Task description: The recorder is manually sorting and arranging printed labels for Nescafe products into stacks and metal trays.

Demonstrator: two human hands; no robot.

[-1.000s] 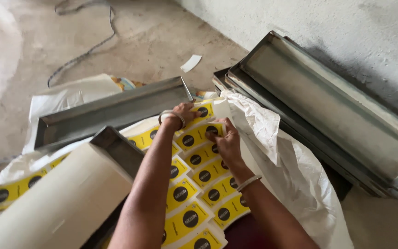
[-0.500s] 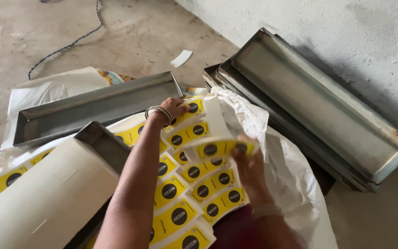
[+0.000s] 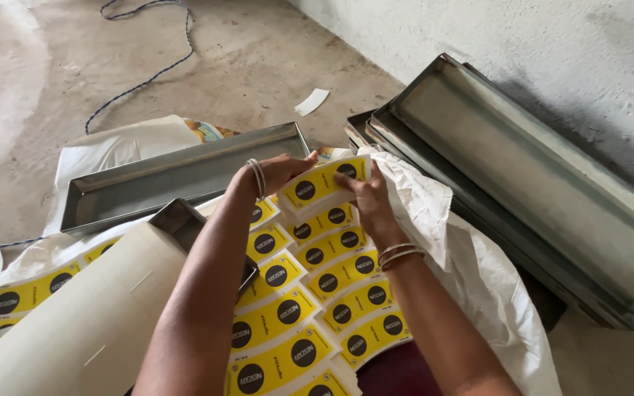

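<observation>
Both hands hold one small stack of yellow labels [image 3: 321, 187] with black round marks, lifted slightly above the rest. My left hand [image 3: 277, 172] grips its left end, a bangle on the wrist. My right hand [image 3: 365, 194] pinches its right end, with two bangles on that wrist. Below them, rows of the same yellow labels [image 3: 317, 293] lie spread over a white sack [image 3: 471, 271].
A long empty metal tray [image 3: 177, 172] lies just beyond the hands. Several stacked metal trays [image 3: 522, 169] lean near the wall on the right. A cream-coloured slab [image 3: 75, 323] covers another tray at the lower left. More labels [image 3: 9, 297], a cord [image 3: 141, 73] and a paper scrap [image 3: 311, 101] lie on the concrete floor.
A second ago both hands pressed on the spread labels. They have since picked up a stack and now hold it level by both ends.
</observation>
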